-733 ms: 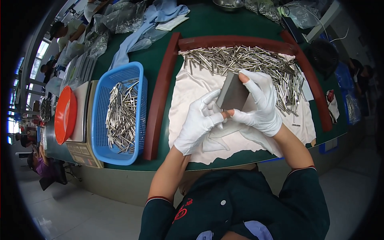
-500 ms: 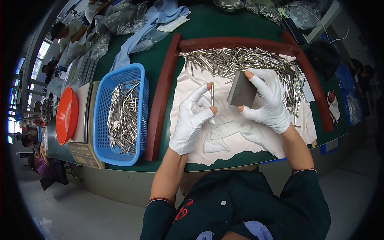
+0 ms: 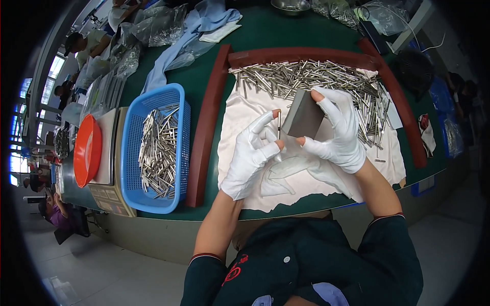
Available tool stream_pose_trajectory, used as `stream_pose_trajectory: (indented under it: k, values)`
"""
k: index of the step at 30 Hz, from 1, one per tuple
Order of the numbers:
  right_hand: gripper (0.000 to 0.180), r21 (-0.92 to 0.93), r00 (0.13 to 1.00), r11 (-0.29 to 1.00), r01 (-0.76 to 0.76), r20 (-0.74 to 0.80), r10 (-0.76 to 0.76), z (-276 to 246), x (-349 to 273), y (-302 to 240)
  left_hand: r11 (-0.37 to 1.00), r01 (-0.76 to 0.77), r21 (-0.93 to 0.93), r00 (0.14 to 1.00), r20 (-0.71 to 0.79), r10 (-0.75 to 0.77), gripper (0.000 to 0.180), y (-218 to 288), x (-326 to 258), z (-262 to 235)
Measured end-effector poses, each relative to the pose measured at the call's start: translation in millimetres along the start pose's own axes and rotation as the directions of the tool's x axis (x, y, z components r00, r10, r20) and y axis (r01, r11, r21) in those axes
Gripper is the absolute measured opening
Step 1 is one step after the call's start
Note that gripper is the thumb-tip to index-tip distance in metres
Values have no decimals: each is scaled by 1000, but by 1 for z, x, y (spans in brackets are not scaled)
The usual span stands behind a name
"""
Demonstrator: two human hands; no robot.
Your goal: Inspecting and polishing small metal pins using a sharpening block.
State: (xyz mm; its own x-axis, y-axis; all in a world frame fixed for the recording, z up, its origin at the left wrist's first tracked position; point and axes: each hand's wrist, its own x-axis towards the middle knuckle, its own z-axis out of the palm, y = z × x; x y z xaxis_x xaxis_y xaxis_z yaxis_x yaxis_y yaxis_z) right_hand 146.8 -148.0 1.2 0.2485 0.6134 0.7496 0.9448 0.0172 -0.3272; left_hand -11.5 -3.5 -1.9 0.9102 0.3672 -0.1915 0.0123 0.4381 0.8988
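Observation:
My left hand [image 3: 251, 157], in a white glove with bare fingertips, pinches a slim metal pin [image 3: 279, 125] upright between thumb and forefinger. Beside it, my right hand [image 3: 338, 133], gloved the same way, grips a dark grey rectangular block [image 3: 305, 116] between thumb and fingers. The block is tilted, its left edge close to the pin; whether the two touch I cannot tell. Beneath both hands lies a pale pink cloth [image 3: 240, 109], with a crumpled white cloth [image 3: 301, 171] on it. Beyond the hands spreads a heap of loose metal pins [image 3: 286, 76].
A dark red frame [image 3: 206, 127] borders the cloth on its left, far and right sides. Left of it stands a blue basket [image 3: 182, 148] holding many pins. Farther left are an orange-red bowl [image 3: 88, 150] and a scale [image 3: 106, 148]. Other people sit at the far left.
My left hand has shifted slightly right with the pin. The block in my right hand has moved a little left and tilted more, narrowing the gap between them.

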Motion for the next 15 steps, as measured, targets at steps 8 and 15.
stream_pose_trajectory:
  k: [8, 15]
  values:
    - [83, -80, 996, 994, 77, 57, -73, 0, 1, -8, 999, 22, -45, 998, 53, -19, 69, -6, 0, -1]
    - [82, -81, 996, 994, 75, 62, -70, 5, -4, -15, 997, 65, -28, 992, 111, -62, 71, -1, -7, 3]
